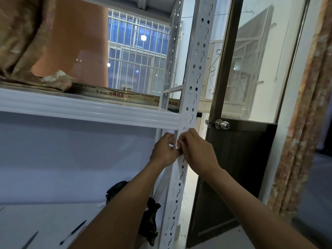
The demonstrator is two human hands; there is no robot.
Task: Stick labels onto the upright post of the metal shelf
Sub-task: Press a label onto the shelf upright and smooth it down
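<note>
While both hands are bunched at the upright post just below the shelf beam, the left hand with fingers curled at the post's left edge and the right hand with fingers curled onto its front face, we see only a pale sliver between the fingertips. It is probably the label, but we cannot tell whether it is pinched or already pressed down. We judge the step to be seating the label: we should hold it square to the post's edges, lay it on flat metal between the punched holes, and rub from one end outward so no corner lifts.
</note>
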